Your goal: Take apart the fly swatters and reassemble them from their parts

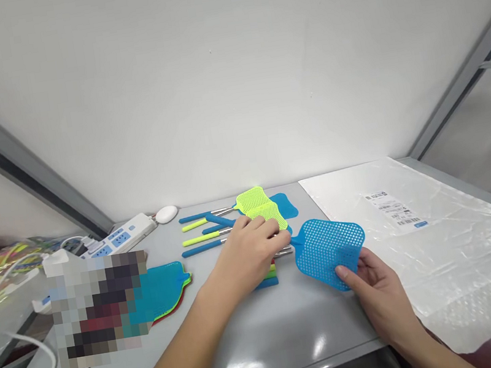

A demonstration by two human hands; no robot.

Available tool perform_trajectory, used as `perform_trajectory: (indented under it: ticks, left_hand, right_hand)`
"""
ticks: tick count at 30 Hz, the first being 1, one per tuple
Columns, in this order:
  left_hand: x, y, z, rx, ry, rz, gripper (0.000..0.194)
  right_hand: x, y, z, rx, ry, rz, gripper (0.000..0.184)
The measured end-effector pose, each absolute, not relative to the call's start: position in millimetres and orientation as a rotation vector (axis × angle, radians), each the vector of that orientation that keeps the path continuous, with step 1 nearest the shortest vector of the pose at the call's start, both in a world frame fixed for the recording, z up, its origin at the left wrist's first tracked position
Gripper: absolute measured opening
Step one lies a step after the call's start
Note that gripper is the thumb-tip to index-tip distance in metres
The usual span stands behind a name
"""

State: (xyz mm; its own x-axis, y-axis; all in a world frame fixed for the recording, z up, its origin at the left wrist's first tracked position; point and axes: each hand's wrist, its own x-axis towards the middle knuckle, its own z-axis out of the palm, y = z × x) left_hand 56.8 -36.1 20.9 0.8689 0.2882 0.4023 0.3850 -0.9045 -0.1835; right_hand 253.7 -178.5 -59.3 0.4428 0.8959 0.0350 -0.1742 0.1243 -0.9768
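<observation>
A blue fly swatter point(318, 247) with a perforated square head is held between both hands. My right hand point(376, 284) pinches the near right edge of its head, thumb on top. My left hand point(255, 247) is closed around the shaft by the neck, its fingers hiding most of it. Under and behind my left hand lie more swatters, with a yellow-green head point(252, 198), a plain blue head point(287, 205) and blue handles point(202, 248) pointing left. Other swatter ends point(268, 282) in green and blue show just below my left wrist.
Stacked swatter heads point(163, 287) lie at the left, partly covered by a pixelated patch. Behind them are a power strip point(121, 238), a white oval object point(166, 214) and a white cable point(44, 359). A plastic mailer bag point(349, 189) with a label point(396, 210) covers the right side.
</observation>
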Motion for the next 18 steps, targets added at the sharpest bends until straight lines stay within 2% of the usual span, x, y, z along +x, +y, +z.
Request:
perform_trajectory:
  ticks: [5,8,10,13,18]
  left_hand:
    - [38.4,-36.7,16.6,-2.922,-0.457,-0.484,0.024]
    - [32.5,-37.9,10.7,-2.91,-0.48,-0.464,0.025]
    - [31.2,-39.4,7.7,-2.865,-0.49,-0.5,0.023]
    - [30.9,-41.8,6.5,-2.777,-0.506,-0.607,0.02]
    - [32.6,-44.8,5.0,-2.708,-0.507,-0.697,0.019]
  right_hand:
    - [257.7,-180.9,-63.0,-1.275,-1.206,0.595,0.009]
    - [261.5,-179.1,-64.5,-1.268,-1.393,0.348,0.013]
    - [263.8,-177.2,-65.1,-1.368,-1.352,0.276,0.009]
    - [266.7,-172.2,-64.0,-1.459,-1.057,0.436,0.021]
    - [268.0,-164.4,-61.1,-1.229,-0.631,1.059,0.046]
